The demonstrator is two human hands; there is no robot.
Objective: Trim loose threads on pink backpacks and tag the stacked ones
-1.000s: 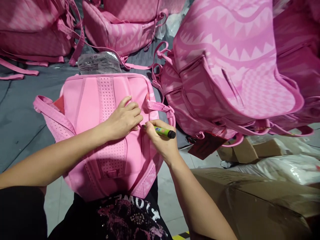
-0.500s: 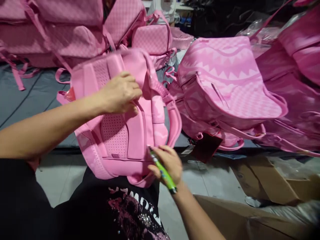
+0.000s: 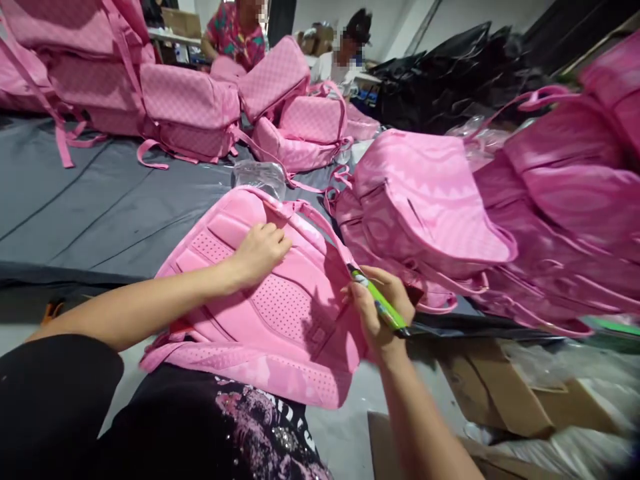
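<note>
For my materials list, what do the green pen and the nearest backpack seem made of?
Green pen: likely glossy plastic, from its smooth, bright surface. Nearest backpack: perhaps synthetic leather or coated fabric; smooth, softly shiny, padded, with perforation-like dots.

From the handled backpack (image 3: 287,307) as centre, lying at the near edge of the tabletop (image 3: 115,227), the left grip (image 3: 263,252) is resting on it and the right grip (image 3: 381,300) is holding a marker (image 3: 383,307) at three o'clock. A plastic bag (image 3: 257,175) is lying behind at twelve, stacked backpacks (image 3: 95,83) are sitting at ten to eleven, another backpack (image 3: 425,200) is leaning at two, cardboard (image 3: 493,387) is lying lower at four, and two co-workers (image 3: 233,33) are occupying the far side at twelve.
</note>
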